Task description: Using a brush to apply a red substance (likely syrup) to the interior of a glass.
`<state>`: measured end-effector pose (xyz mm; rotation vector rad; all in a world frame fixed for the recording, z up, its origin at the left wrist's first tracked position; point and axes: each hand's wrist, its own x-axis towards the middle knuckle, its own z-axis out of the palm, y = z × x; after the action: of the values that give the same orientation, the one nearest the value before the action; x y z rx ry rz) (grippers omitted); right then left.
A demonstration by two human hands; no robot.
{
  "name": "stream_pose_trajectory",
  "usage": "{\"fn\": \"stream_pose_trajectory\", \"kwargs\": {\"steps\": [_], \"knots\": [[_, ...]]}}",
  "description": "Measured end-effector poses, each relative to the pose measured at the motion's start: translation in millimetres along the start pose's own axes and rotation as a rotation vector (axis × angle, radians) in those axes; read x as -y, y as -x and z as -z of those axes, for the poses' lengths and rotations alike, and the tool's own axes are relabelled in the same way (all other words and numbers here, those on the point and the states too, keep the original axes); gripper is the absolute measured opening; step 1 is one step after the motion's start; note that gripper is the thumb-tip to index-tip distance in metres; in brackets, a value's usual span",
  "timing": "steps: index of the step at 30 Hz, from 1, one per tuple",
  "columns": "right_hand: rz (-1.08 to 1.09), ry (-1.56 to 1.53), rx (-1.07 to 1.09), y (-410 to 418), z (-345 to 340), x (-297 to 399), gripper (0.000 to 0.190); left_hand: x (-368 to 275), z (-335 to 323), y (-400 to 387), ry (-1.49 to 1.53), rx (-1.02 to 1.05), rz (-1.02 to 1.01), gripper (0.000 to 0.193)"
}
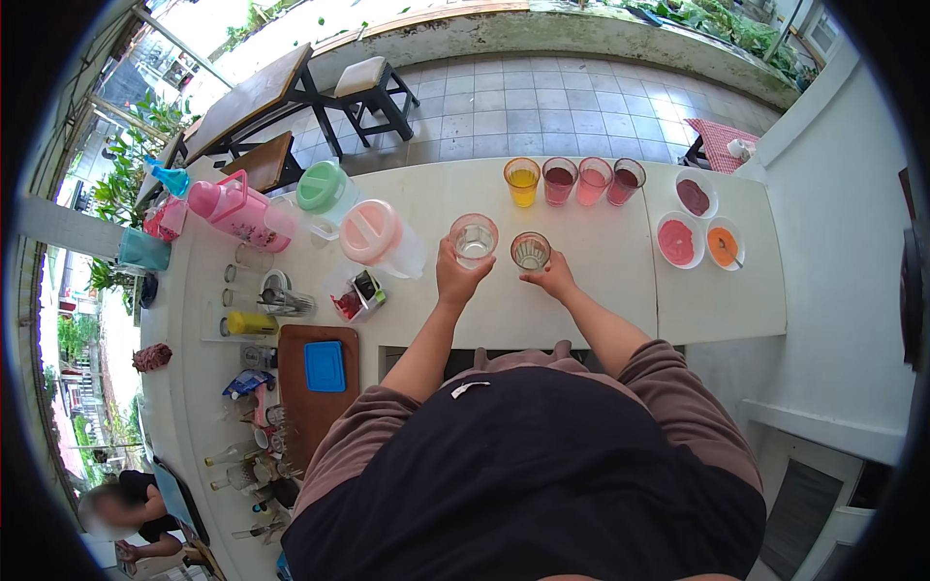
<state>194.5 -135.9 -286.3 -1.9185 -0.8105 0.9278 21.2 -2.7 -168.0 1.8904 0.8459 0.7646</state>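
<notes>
My left hand (pixel 463 277) grips a clear drinking glass (pixel 474 240) that looks raised toward me. A second glass (pixel 530 252), on the right, is held low on its side by my right hand (pixel 548 276). Whether either glass holds water I cannot tell. Beyond them, along the far edge of the white counter (pixel 603 290), four is avoided by saying several filled glasses stand in a row: a yellow drink (pixel 522 183), a dark red one (pixel 559 181), a pink one (pixel 594 181) and another dark red one (pixel 625 182).
At the right sit bowls of purple (pixel 692 197), pink (pixel 677 242) and orange stuff (pixel 723 245), the last with a spoon. Left of my hands are a peach-lidded pitcher (pixel 378 236), a green-lidded pitcher (pixel 325 192), a pink thermos (pixel 236 207) and a brown tray (pixel 320 428). Another person (pixel 142 505) is at lower left.
</notes>
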Motion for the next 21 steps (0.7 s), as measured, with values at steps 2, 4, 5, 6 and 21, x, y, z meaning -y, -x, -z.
{"fn": "stream_pose_trajectory", "kwargs": {"steps": [2,4,5,6,21], "knots": [[0.038,-0.083,-0.02,14.1,2.5,-3.3,0.09,10.9,-2.7,1.9,-0.007,0.011,0.024,0.071],[0.07,-0.162,-0.045,40.1,6.6,-1.7,0.085,24.6,-8.8,4.3,0.009,-0.004,0.018,0.071],[0.049,-0.298,-0.083,54.8,9.8,-0.2,0.082,30.8,-12.1,3.7,0.015,0.005,0.018,0.071],[0.025,-0.432,-0.126,69.6,17.3,4.7,0.078,35.8,-16.3,4.2,0.033,0.047,0.052,0.072],[0.102,-0.802,-0.656,185.2,176.6,-30.8,0.054,41.9,-113.9,-7.3,-0.019,0.273,0.027,0.074]]}}
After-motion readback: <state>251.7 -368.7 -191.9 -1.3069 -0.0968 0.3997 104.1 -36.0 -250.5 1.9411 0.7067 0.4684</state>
